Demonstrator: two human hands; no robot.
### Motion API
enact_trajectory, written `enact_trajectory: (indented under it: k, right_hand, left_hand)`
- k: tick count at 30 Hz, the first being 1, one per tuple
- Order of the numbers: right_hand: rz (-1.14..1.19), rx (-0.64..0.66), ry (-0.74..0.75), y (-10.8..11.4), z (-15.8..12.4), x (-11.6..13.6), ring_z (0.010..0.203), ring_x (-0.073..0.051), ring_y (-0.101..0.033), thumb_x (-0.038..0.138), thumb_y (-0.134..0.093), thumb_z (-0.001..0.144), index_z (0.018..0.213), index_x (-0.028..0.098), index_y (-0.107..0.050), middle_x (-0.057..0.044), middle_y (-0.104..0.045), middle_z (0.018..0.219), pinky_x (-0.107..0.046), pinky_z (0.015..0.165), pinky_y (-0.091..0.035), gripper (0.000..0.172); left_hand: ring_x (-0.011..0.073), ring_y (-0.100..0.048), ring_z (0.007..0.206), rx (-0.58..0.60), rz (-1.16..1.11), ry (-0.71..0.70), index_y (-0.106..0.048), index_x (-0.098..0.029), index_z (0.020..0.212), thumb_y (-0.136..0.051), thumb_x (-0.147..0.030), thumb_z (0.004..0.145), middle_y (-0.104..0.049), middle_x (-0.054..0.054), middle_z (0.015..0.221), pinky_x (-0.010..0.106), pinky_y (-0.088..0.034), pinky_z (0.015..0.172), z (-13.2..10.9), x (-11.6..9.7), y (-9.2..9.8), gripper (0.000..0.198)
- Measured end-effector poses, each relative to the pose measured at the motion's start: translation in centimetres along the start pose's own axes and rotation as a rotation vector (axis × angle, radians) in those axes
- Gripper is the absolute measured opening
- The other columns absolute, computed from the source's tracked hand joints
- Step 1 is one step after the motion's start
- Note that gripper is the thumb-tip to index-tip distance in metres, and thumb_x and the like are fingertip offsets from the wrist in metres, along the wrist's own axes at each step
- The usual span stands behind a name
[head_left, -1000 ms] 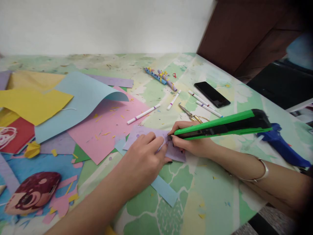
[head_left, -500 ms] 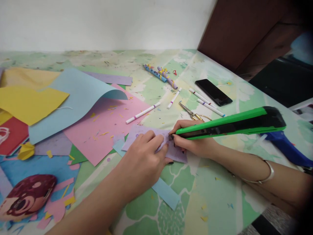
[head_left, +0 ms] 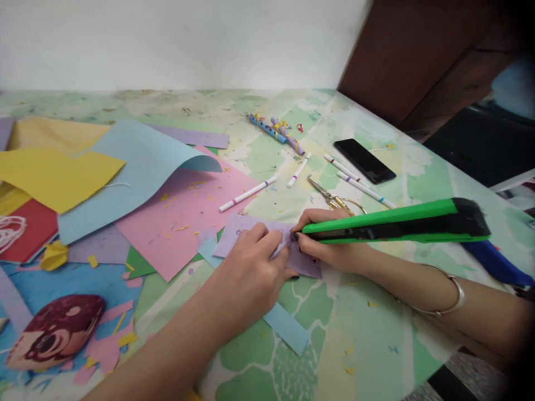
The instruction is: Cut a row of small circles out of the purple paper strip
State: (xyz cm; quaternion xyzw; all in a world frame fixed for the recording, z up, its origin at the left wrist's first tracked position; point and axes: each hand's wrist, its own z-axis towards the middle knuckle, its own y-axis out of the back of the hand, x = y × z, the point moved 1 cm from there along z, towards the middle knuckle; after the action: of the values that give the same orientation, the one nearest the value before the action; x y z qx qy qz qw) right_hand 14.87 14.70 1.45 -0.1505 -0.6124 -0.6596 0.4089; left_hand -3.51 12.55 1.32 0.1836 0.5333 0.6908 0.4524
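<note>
A strip of purple paper (head_left: 307, 260) lies on the table in front of me. My left hand (head_left: 254, 264) holds it down with bent fingers pressed together near its middle, the thumb at its near edge. My right hand (head_left: 330, 239) grips a green and black utility knife (head_left: 388, 224) near its front end. The knife's tip meets the purple paper just right of my left fingers; the blade is mostly hidden by my fingertips. From beneath the purple paper and my left hand, a light blue paper strip (head_left: 287, 327) sticks out.
Gold-handled scissors (head_left: 328, 195), several markers (head_left: 246, 195) and a black phone (head_left: 364, 160) lie beyond my hands. Two decorated paper rolls (head_left: 267, 129) sit farther back. Large coloured sheets (head_left: 137, 172) and a bear-patterned case (head_left: 58, 331) are at left. A blue-handled tool (head_left: 497, 262) rests at right.
The knife's rear end has dipped slightly, while its tip stays beside my left fingers. My left hand keeps its place on the purple paper. The whole view has shifted a little.
</note>
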Motion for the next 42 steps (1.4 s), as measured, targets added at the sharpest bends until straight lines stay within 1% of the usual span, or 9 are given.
enact_trajectory:
  k: [3,9,13,17,20,25,31,38,42]
  right_hand:
    - [0.055,0.021,0.009,0.2,0.3,-0.1,0.051,-0.008,-0.049,0.016,-0.058,0.071,0.07,0.014,-0.064,0.002,-0.06,0.056,-0.017,0.047,-0.038,0.006]
    - [0.173,0.122,-0.017,0.5,0.7,-0.4,0.05,-0.007,-0.052,0.012,-0.058,0.073,0.078,0.014,-0.065,0.004,-0.061,0.058,-0.016,0.046,-0.041,0.01]
    - [0.12,0.072,-0.016,0.4,0.3,-0.4,0.055,-0.009,-0.054,0.014,-0.058,0.074,0.078,0.014,-0.066,0.002,-0.064,0.064,-0.017,0.049,-0.042,0.009]
    - [0.101,0.027,-0.024,0.2,-0.2,-0.3,0.06,-0.01,-0.056,0.017,-0.059,0.076,0.077,0.014,-0.066,0.0,-0.066,0.067,-0.019,0.053,-0.042,0.007]
    - [0.155,0.039,-0.039,0.2,-0.3,-0.4,0.06,-0.01,-0.057,0.015,-0.059,0.076,0.078,0.014,-0.066,0.0,-0.067,0.068,-0.018,0.053,-0.043,0.008]
    - [0.182,0.081,-0.031,0.6,0.2,-0.3,0.06,-0.009,-0.058,0.013,-0.06,0.075,0.079,0.014,-0.067,0.0,-0.068,0.069,-0.017,0.054,-0.045,0.009]
    - [0.208,0.182,0.037,1.2,0.8,-0.7,0.071,-0.011,-0.064,0.018,-0.062,0.077,0.082,0.014,-0.068,-0.002,-0.071,0.079,-0.018,0.065,-0.05,0.009]
    - [0.066,0.115,0.021,1.0,0.3,-0.9,0.063,-0.009,-0.062,0.016,-0.062,0.073,0.082,0.018,-0.07,0.002,-0.071,0.072,-0.017,0.059,-0.046,0.012]
    - [0.063,0.135,-0.008,1.1,0.2,-0.7,0.058,-0.009,-0.059,0.016,-0.061,0.072,0.082,0.018,-0.07,0.002,-0.069,0.066,-0.017,0.055,-0.044,0.013]
  left_hand:
    - [0.0218,-0.043,0.073,-0.041,0.091,-0.018,-0.067,-0.006,0.089,-0.053,-0.025,0.09,-0.051,0.008,0.074,0.037,-0.046,0.06,0.2,-0.3,-0.4,0.023]
    - [0.0208,-0.044,0.062,-0.147,0.387,-0.086,-0.061,-0.012,0.066,-0.051,-0.019,0.091,-0.05,0.006,0.065,0.034,-0.037,0.05,0.8,-1.8,-1.6,0.028]
    - [0.0195,-0.044,0.062,-0.145,0.399,-0.089,-0.06,-0.012,0.066,-0.05,-0.019,0.091,-0.05,0.005,0.065,0.033,-0.037,0.05,0.9,-2.1,-1.8,0.028]
    - [0.0193,-0.045,0.067,-0.091,0.336,-0.101,-0.064,-0.009,0.076,-0.049,-0.023,0.093,-0.051,0.006,0.07,0.033,-0.042,0.056,0.5,-1.0,-1.1,0.027]
    - [0.0201,-0.046,0.07,0.011,0.304,-0.213,-0.064,-0.007,0.088,-0.052,-0.016,0.089,-0.053,0.007,0.075,0.033,-0.044,0.058,-0.1,0.0,-0.2,0.015]
    - [0.02,-0.049,0.06,0.026,0.443,-0.357,-0.064,-0.009,0.073,-0.056,-0.003,0.075,-0.055,0.007,0.069,0.032,-0.041,0.048,-0.1,-0.8,0.3,0.01]
    - [0.019,-0.05,0.052,-0.056,0.552,-0.15,-0.06,-0.013,0.059,-0.049,0.001,0.068,-0.055,0.007,0.061,0.029,-0.038,0.041,0.5,-4.5,-1.1,0.02]
    - [0.0198,-0.058,0.066,0.069,0.551,-0.037,-0.069,-0.004,0.1,-0.044,-0.001,0.068,-0.068,0.017,0.093,0.03,-0.05,0.053,-0.3,-5.1,-2.0,0.041]
    - [0.0195,-0.057,0.063,0.051,0.523,-0.011,-0.071,-0.005,0.098,-0.044,-0.001,0.067,-0.068,0.017,0.091,0.03,-0.05,0.051,-0.2,-5.0,-2.0,0.042]
